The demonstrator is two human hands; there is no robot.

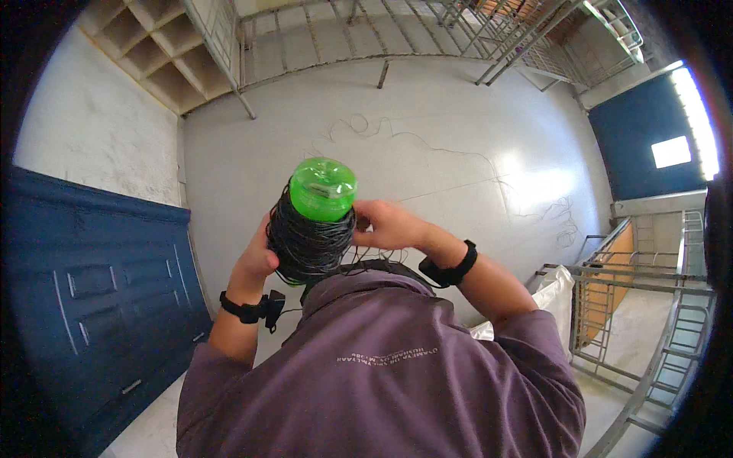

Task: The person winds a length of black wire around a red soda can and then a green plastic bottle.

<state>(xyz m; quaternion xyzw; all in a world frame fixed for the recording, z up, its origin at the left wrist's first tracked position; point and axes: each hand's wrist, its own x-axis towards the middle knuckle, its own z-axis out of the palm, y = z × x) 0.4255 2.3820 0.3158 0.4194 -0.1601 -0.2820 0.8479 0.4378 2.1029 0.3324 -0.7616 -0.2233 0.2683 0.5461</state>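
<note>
Green bottle (323,188) wrapped in dark thin wire (309,243), held up at chest height; looks light but the coil's probably slippery and springy. Left hand (258,258) cups the coil's side, right hand (387,224) pinches a strand beside it, loose wire trailing onto the grey floor (427,137) beyond the bottle.

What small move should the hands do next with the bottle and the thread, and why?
Probably the right hand should lay one more turn around the green bottle, which the left hand grips. Loose thread trails across the floor.
</note>
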